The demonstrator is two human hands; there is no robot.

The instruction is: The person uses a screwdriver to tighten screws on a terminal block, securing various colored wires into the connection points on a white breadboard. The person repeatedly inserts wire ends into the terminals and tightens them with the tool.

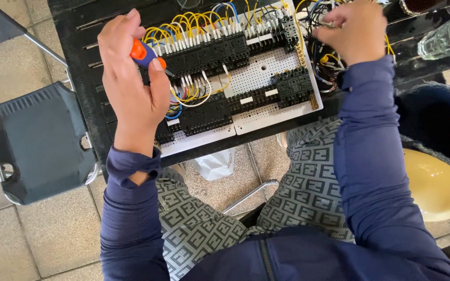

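Observation:
My left hand [131, 83] grips a screwdriver with an orange and blue handle [144, 53]; its tip points at the black terminal blocks [207, 52] on a white perforated panel [264, 73]. Yellow, white and blue wires [194, 23] loop between the blocks. My right hand [352, 31] is closed over a bundle of wires [324, 15] at the panel's far right corner. The panel lies on a black table [87, 67].
A dark plastic chair [37, 140] stands to the left on the tiled floor. A clear glass [449, 36] sits at the table's right end. A yellow stool seat [436, 182] is at my right. A white bag [214, 164] lies under the table.

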